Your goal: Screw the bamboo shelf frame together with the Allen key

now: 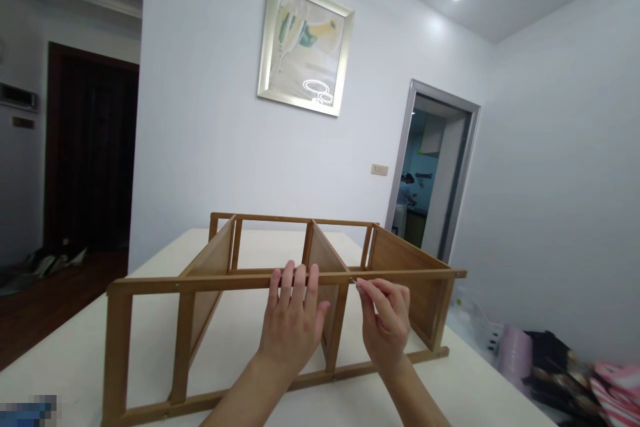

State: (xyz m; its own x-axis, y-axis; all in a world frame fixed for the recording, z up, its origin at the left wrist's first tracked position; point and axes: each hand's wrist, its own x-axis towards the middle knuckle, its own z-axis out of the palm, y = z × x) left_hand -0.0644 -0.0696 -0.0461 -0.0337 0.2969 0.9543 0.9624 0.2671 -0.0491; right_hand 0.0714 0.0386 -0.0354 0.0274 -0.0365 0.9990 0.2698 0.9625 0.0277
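A wooden shelf frame [150, 283] lies on its side on a white table [60, 360]. My left hand [293, 323] rests on the frame's upper rail, fingers stretched over it near the middle divider. My right hand [385, 320] is pinched on a small metal piece [354, 281], maybe a screw or key, whose tip touches the rail just right of the divider.
A framed picture [305, 43] hangs on the wall behind. A doorway [433, 173] at the right shows a person in a far room. Bags and a pink item [515, 353] lie on the floor at the right. A dark door [90, 153] stands at the left.
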